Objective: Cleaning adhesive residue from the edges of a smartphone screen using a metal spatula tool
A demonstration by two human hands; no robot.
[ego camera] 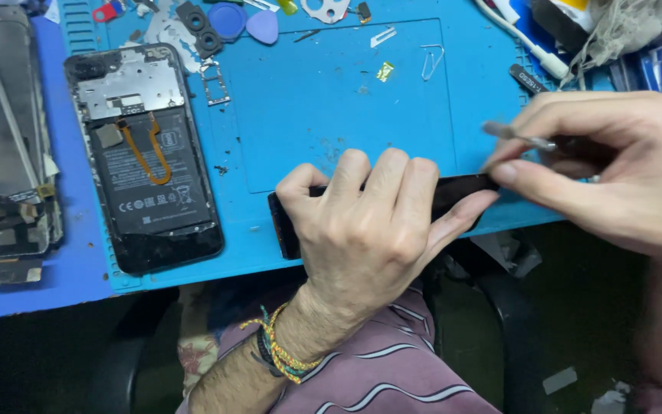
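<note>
The left hand point(365, 230) lies over a dark panel point(461, 193) at the near edge of the blue mat point(331, 100), its grip closed on it: four fingers point(388, 180) curl over the top edge and the thumb runs along the near side toward the right end. The panel stands on its long edge, partly hidden by the hand, with its left end point(285, 226) showing below the index finger. The right hand point(614, 165) sits at the panel's right end, its grip pinched shut on a thin metal tool point(519, 136); the tool is held between thumb and fingertips, its free end pointing left. Whether the tool touches the panel cannot be told.

On the mat's left edge lies an opened phone point(143, 157), back cover off, with its black battery and an orange flex cable showing. Left of it, on the surface point(70, 264), lies a stack of screens point(1, 138). A metal SIM tray point(214, 80) rests just right of the phone's top. Near the far edge are blue picks point(245, 23), a paper clip point(432, 60) and a white cable point(526, 46) toward the far right corner. A braided bracelet point(281, 353) circles the left wrist.
</note>
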